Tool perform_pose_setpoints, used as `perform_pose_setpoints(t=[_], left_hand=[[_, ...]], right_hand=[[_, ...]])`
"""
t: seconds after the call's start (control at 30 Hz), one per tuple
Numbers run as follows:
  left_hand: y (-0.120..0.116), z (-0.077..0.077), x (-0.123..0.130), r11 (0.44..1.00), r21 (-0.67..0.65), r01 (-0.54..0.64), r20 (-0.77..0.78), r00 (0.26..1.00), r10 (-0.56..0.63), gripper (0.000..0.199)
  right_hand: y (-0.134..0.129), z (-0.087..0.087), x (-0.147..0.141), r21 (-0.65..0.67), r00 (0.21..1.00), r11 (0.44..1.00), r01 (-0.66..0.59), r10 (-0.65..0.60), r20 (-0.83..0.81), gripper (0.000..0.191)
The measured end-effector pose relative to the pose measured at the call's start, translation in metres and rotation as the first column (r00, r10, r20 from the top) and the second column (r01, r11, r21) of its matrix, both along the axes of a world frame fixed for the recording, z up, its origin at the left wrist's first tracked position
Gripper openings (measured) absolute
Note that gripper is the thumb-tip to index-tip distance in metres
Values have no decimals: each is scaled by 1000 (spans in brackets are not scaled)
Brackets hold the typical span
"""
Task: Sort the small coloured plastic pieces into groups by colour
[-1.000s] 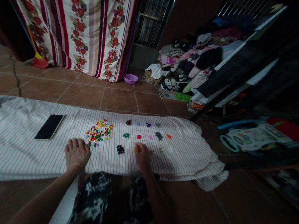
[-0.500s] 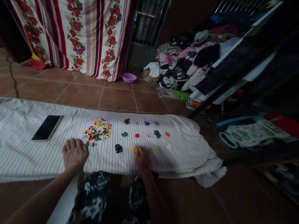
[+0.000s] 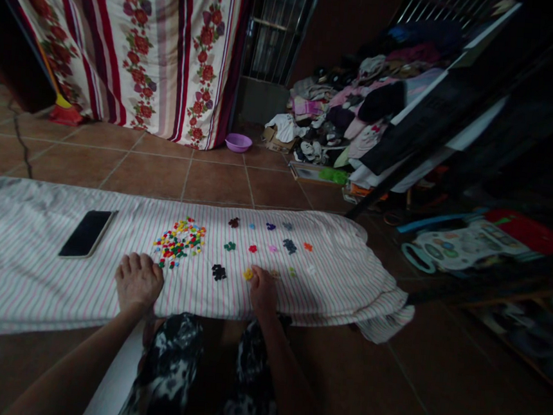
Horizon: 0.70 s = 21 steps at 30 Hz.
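My left hand point(image 3: 139, 279) lies palm down on the striped cloth point(image 3: 80, 290), fingers stretched out, just below a mixed heap of small coloured beads point(image 3: 176, 248). At the small yellow cluster point(image 3: 248, 274), my right hand point(image 3: 263, 290) has its fingers drawn together, the tips touching its right edge; anything between them is hidden. Left of that cluster is a black group point(image 3: 219, 271) of pieces. Further single-colour groups lie around: green point(image 3: 230, 246), red point(image 3: 252, 248), pink point(image 3: 273, 248), dark grey point(image 3: 290, 246), orange point(image 3: 308, 246) and brown point(image 3: 234, 222). Beige pieces point(image 3: 276, 274) sit partly behind my right hand.
A phone point(image 3: 87, 234) rests on the cloth at the left. On the tiled floor beyond are a purple basin point(image 3: 238, 143), a red dustpan point(image 3: 66, 115) and a pile of clothes point(image 3: 343, 103). A toy panel point(image 3: 467, 245) stands at the right.
The camera view has shifted very slightly. My right fingertips have moved a little at the yellow pieces, which look more tightly gathered. My left hand stays in place.
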State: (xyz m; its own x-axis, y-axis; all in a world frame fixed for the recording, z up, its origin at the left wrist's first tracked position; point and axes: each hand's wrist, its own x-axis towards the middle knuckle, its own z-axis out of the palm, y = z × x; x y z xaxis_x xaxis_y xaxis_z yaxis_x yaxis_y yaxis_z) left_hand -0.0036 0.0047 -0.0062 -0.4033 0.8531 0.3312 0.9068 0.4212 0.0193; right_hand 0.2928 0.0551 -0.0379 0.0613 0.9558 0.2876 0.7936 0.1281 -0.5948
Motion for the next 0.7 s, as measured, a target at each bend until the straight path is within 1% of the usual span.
perform_pose_setpoints(t=[0.3,0.47,0.57,0.63,0.7], left_hand=[[1,-5,-2,1000,19,-6,-12,1000,6,39],[2,-6,-2,1000,9,-14,-3,1000,14,38],[3,-6,-3,1000,2,-15,0,1000,15,38],[3,-6,-3,1000,3,-13,5,1000,13,38],[3,-6,-3,1000,5,-10,14,1000,10,38]], right_hand=[[3,-5,1,51,1000,999,-13,12,19,36],[6,-9,1,138,999,990,-32,26,43,36],[6,-3,-1,217,997,974,-62,53,50,35],[5,5,-6,244,992,962,-126,115,56,34],[4,13,-14,241,979,949,-203,195,57,33]])
